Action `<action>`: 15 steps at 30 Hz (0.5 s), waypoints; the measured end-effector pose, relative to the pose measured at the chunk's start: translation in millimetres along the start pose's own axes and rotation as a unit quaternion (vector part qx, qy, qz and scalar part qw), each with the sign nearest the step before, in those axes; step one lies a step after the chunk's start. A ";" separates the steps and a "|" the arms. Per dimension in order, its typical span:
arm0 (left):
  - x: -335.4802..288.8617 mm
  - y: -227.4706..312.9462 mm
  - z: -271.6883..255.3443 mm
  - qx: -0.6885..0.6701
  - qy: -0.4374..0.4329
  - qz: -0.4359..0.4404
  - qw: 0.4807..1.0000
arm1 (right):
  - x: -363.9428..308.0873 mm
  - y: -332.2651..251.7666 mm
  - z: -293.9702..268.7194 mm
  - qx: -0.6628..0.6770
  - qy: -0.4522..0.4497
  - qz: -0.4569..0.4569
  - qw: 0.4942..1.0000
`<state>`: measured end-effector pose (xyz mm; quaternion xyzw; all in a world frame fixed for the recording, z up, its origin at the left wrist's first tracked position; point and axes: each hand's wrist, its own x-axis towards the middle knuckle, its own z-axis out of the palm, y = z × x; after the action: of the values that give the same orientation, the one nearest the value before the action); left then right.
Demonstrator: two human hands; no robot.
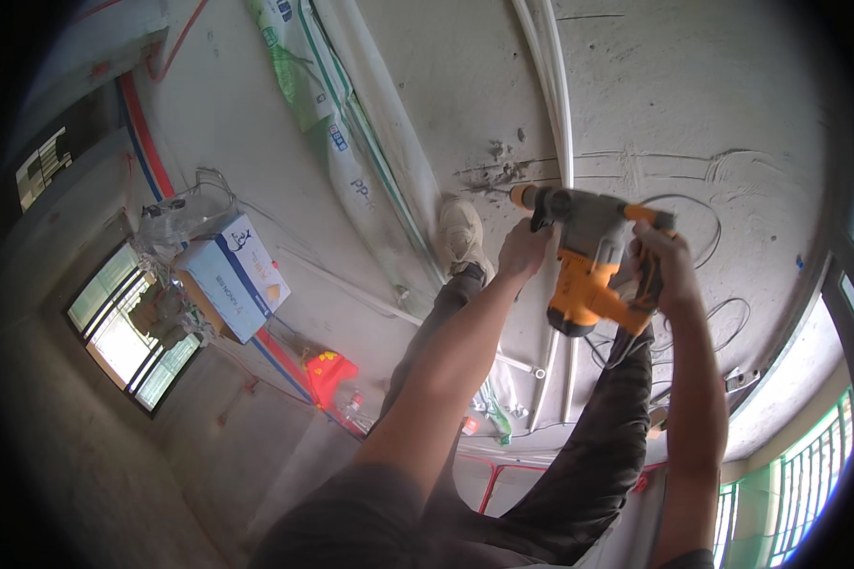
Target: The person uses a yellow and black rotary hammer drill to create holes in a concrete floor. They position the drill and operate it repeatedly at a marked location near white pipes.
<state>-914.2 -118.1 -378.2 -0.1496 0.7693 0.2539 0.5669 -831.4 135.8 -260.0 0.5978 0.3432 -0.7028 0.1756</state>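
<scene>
An orange and grey rotary hammer drill point(590, 277) is held out in front of me, lying across the view with its front end to the left. My left hand point(524, 250) is closed near the front of the drill, just below the chuck. At the rear, my right hand point(666, 264) wraps round the main handle. A thin bit point(492, 191) sticks out from the chuck toward a patch of broken concrete point(503, 169) on the floor. Whether its tip touches the concrete, I cannot tell.
White pipes point(552, 85) run along the floor past the drill. Long plastic-wrapped pipes point(346, 142) lie further left, near my shoe point(462, 235). A black cable point(716, 223) loops at right. A blue-and-white box point(237, 275) and a red bag point(327, 376) are at left.
</scene>
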 end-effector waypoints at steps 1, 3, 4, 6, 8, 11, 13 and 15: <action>-7.4 -18.7 -2.7 0.068 0.019 0.040 0.997 | -14.4 29.2 -1.0 0.044 -0.036 -0.036 0.998; -24.5 -36.0 -14.7 0.172 0.039 0.072 0.982 | -60.2 56.0 19.4 0.065 0.002 -0.028 0.997; -37.5 -32.1 -22.2 0.207 0.033 0.069 0.975 | -73.3 81.2 18.1 0.092 -0.004 -0.041 0.995; -49.4 -27.4 -29.4 0.271 0.012 0.075 0.960 | -104.9 107.9 31.4 0.167 0.042 -0.028 0.985; -53.8 -19.2 -35.1 0.327 -0.018 0.096 0.940 | -123.4 128.1 43.1 0.238 0.080 -0.026 0.968; -57.8 8.5 -38.6 0.399 -0.057 0.101 0.910 | -136.1 143.5 61.0 0.299 0.121 -0.036 0.946; -45.1 12.8 -37.5 0.438 -0.071 0.122 0.888 | -137.5 144.9 71.3 0.311 0.155 -0.021 0.937; -31.4 11.6 -35.9 0.462 -0.080 0.139 0.872 | -133.6 144.1 81.2 0.342 0.182 -0.003 0.922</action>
<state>-939.0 -130.4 -337.7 0.2581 0.7640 -0.0435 0.5897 -765.2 -43.6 -166.9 0.7383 0.1094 -0.6568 -0.1070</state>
